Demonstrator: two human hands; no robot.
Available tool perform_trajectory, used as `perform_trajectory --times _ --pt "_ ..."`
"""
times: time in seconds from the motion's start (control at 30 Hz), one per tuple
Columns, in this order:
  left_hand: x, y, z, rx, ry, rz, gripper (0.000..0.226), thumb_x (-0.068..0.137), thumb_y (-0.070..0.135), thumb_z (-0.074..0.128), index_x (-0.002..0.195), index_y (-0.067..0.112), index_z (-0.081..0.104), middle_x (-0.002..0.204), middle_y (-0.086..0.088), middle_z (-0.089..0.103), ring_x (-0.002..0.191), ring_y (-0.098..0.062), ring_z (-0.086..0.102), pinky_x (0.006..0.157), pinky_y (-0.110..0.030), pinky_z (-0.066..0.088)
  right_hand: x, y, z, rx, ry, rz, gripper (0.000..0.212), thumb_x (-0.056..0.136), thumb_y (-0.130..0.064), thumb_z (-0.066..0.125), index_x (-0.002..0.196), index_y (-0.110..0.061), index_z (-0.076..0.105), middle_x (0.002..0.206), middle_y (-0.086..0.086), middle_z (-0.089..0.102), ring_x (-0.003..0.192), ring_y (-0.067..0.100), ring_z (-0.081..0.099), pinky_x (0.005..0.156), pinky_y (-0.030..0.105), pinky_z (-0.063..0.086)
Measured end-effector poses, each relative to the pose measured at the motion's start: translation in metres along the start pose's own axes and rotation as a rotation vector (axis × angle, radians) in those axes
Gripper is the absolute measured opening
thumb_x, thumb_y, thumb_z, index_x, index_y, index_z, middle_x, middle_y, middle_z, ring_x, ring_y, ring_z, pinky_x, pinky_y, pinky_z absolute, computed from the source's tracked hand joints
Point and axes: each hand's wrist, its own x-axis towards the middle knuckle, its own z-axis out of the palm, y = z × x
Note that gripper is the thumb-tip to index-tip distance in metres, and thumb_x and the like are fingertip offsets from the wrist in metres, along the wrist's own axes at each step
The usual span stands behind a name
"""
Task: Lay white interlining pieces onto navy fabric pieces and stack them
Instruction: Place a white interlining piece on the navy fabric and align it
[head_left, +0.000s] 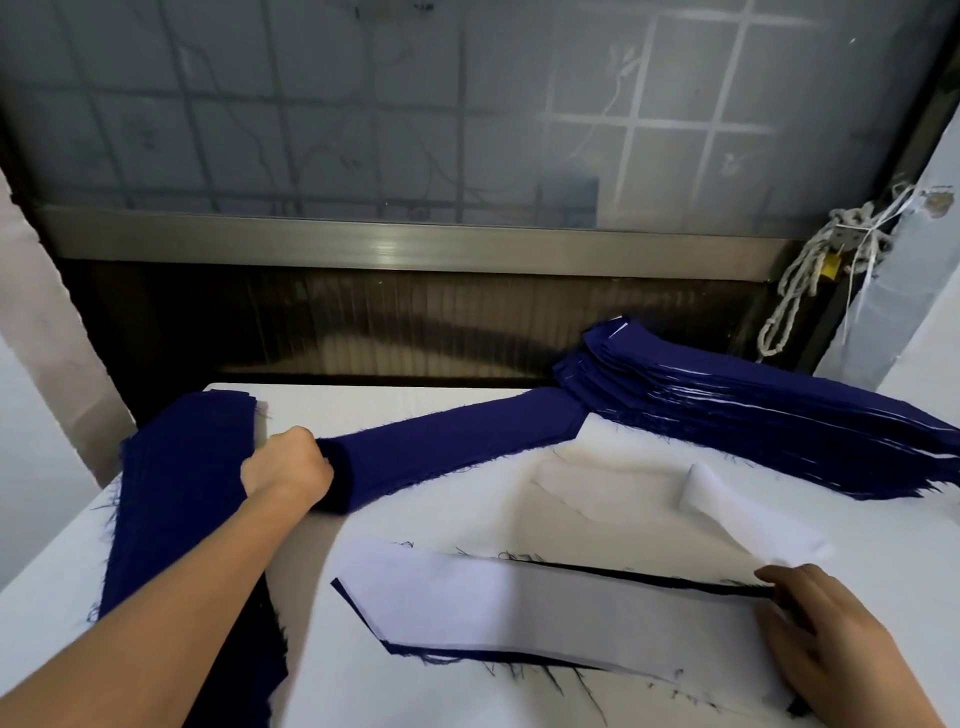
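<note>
Gripping 1 end of a long navy fabric piece (447, 447), the left hand (288, 467) is curled tight beside the navy stack (182, 493) at the left of the counter (363, 405). The piece stretches rightward to the layered navy-and-white stack (753, 415) at the back right. The right hand (826, 639) lies open, fingers flat on a white interlining piece (519, 608) laid over a navy piece (441, 652) near the front. Loose interlining (737, 509) lies behind it.

On my white table (457, 519) lie a navy pile (176, 493) at left, a navy strip (447, 441) across the middle, a layered stack (753, 415) far right, loose white pieces (737, 509), and near me a navy piece (410, 649) under white interlining (519, 608).
</note>
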Motion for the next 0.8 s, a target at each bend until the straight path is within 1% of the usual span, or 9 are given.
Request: perform_trajectory --times 0.07,0.13,0.23,0.33,0.43,0.53,0.6,0.7,0.8 --pt "0.001 0.002 -0.001 0.027 -0.01 0.016 0.013 0.096 0.024 0.057 0.088 0.016 0.063 0.078 -0.001 0.062 0.066 -0.018 0.055 0.057 -0.029 0.038 0.001 -0.001 0.0 -0.006 0.006 -0.012 0.038 0.061 0.013 0.08 0.094 -0.004 0.07 0.077 0.002 0.06 0.076 0.015 0.047 0.069 0.011 0.037" --pt "-0.001 0.003 0.001 0.082 0.004 0.07 0.012 0.093 0.024 0.057 0.09 0.018 0.067 0.099 -0.005 0.067 0.09 -0.021 0.06 0.063 -0.031 0.039 0.001 -0.003 -0.001 -0.005 -0.012 0.002 0.039 0.061 0.013 0.08 0.094 -0.004 0.07 0.076 0.002 0.06 0.074 0.016 0.05 0.063 0.021 0.037" --pt "-0.006 0.001 0.01 0.124 0.049 0.212 0.018 0.09 0.029 0.057 0.089 0.02 0.073 0.112 -0.001 0.061 0.118 -0.024 0.047 0.086 -0.034 0.041 0.001 -0.004 0.0 -0.016 -0.02 0.028 0.04 0.059 0.013 0.081 0.093 -0.005 0.071 0.078 0.004 0.062 0.068 0.028 0.062 0.062 0.026 0.036" --pt "-0.01 -0.001 0.012 -0.04 0.021 0.299 0.014 0.088 0.031 0.064 0.082 0.025 0.076 0.113 0.006 0.057 0.113 -0.021 0.049 0.1 -0.038 0.035 0.001 -0.005 0.003 -0.038 -0.023 0.018 0.04 0.058 0.013 0.081 0.093 -0.005 0.071 0.078 0.004 0.062 0.067 0.034 0.064 0.06 0.026 0.038" --pt "-0.015 -0.003 0.008 -0.148 0.038 0.345 0.01 0.089 0.025 0.067 0.081 0.026 0.073 0.107 0.006 0.065 0.097 -0.017 0.058 0.094 -0.035 0.042 0.001 -0.001 0.005 -0.058 -0.022 0.006 0.039 0.059 0.012 0.081 0.093 -0.003 0.07 0.077 0.006 0.062 0.066 0.036 0.064 0.06 0.029 0.042" --pt "-0.023 -0.003 0.001 -0.318 0.103 0.379 0.012 0.091 0.011 0.066 0.095 0.022 0.068 0.109 0.002 0.065 0.088 -0.016 0.062 0.083 -0.031 0.05 0.004 -0.008 -0.002 -0.139 0.066 -0.044 0.027 0.078 -0.02 0.062 0.095 -0.002 0.07 0.081 0.011 0.066 0.068 0.04 0.064 0.059 0.041 0.046" --pt "-0.037 0.002 -0.006 -0.344 0.116 0.499 0.031 0.091 0.009 0.066 0.119 0.022 0.062 0.118 0.001 0.064 0.095 -0.017 0.063 0.084 -0.032 0.052 0.009 -0.022 -0.002 -0.186 0.079 -0.095 0.047 0.082 -0.038 0.046 0.103 -0.003 0.07 0.091 0.012 0.067 0.075 0.037 0.064 0.064 0.043 0.048" --pt "-0.074 0.019 -0.016 -0.316 0.06 0.745 0.064 0.089 0.018 0.07 0.146 0.03 0.042 0.116 0.014 0.062 0.105 -0.015 0.062 0.088 -0.031 0.051 0.016 -0.069 0.005 -0.112 0.123 -0.22 0.046 0.088 -0.039 0.059 0.126 -0.013 0.058 0.117 0.007 0.063 0.104 0.029 0.061 0.087 0.043 0.048" --pt "-0.117 0.041 -0.025 -0.52 -0.203 0.877 0.042 0.083 0.021 0.077 0.121 0.034 0.066 0.091 0.024 0.064 0.089 0.0 0.062 0.081 -0.02 0.048 0.031 -0.128 0.013 -0.026 0.007 -0.467 0.068 0.078 -0.037 0.076 0.139 -0.023 0.047 0.142 -0.004 0.05 0.134 0.017 0.042 0.112 0.042 0.029"
